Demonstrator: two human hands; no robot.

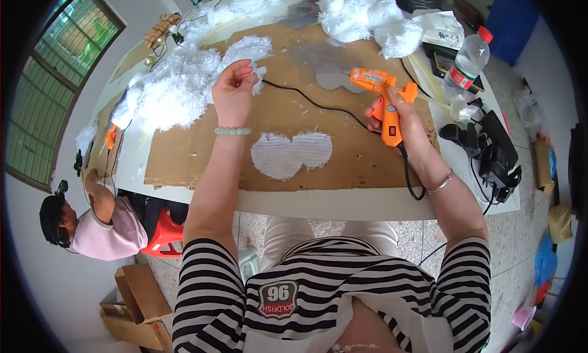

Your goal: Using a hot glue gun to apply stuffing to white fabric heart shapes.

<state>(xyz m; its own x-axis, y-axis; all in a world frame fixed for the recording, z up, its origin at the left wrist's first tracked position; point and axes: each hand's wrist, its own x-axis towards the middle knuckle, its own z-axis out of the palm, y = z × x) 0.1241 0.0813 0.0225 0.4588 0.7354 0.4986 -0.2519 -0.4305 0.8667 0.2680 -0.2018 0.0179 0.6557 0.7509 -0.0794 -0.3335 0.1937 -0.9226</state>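
My right hand [404, 117] is wrapped round the handle of an orange glue gun [392, 125]. The gun's nozzle points left, over a grey rounded, lobed piece [331, 77] lying on the cardboard. My left hand [236, 86] is raised beside a heap of white fluffy material [174, 86]. Its fingertips are pinched together, and I cannot make out what they hold, if anything. Nearer to me, a white ribbed piece with two rounded lobes and fuzzy edges [291, 155] lies flat on the cardboard sheet [202, 169]. A black cord trails from the gun's handle.
Another black cord [306, 99] crosses the cardboard. More white fluff [361, 16] lies at the far edge. At right stand a clear bottle with a red cap [468, 62] and black devices with cables [496, 151]. A co-worker [92, 224] sits at the left by another orange glue gun [111, 137].
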